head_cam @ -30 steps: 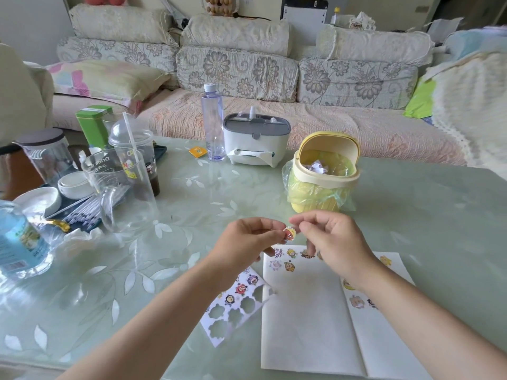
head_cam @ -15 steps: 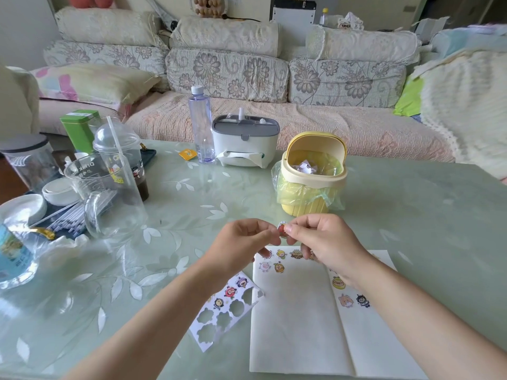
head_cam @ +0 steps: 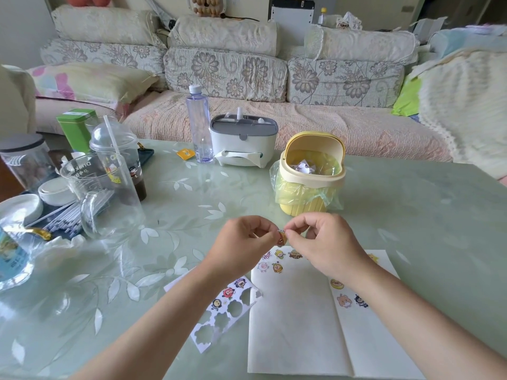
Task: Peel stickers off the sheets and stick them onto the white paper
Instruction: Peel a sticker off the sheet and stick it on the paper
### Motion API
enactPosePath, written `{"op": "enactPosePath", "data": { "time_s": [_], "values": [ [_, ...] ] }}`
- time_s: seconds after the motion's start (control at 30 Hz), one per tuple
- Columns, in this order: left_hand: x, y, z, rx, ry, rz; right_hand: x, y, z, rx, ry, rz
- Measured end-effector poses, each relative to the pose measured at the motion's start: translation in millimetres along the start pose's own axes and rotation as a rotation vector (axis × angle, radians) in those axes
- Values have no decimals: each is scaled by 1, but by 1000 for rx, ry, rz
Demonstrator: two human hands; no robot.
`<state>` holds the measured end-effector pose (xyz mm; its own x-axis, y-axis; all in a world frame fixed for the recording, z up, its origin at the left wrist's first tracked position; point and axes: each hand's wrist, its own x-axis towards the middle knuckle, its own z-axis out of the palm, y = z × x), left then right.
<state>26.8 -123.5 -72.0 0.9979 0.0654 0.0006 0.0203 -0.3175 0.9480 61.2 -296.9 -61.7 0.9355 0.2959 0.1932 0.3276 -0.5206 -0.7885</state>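
White paper (head_cam: 293,325) already carries roughly 9 stickers (head_cam: 279,253); the sheet (head_cam: 223,311) shows 3 left. Left hand (head_cam: 241,242) and right hand (head_cam: 323,242) pinch 1 sticker (head_cam: 282,237) between fingertips, unplaced.

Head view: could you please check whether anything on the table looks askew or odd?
Only the sticker sheet lies askew, angled against the left edge of the white paper; nothing looks spilled or damaged.
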Motion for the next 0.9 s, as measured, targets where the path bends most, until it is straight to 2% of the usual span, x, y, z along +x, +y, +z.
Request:
{"op": "enactPosePath", "data": {
  "time_s": [0.23,0.43,0.5,0.63,0.9],
  "values": [
    [-2,-2,-2,173,0,94,-6,-5,0,-159,43,-147],
    [-3,-4,1,75,-1,38,-1,-4,4,48,54,16],
    [-3,-5,2,100,13,50,-2,-4,4,5,40,7],
    [-4,-5,3,145,19,65,-5,-3,4,-215,116,-152],
    [-6,0,6,55,60,37,-2,6,11,-522,340,-485]
  ]
}}
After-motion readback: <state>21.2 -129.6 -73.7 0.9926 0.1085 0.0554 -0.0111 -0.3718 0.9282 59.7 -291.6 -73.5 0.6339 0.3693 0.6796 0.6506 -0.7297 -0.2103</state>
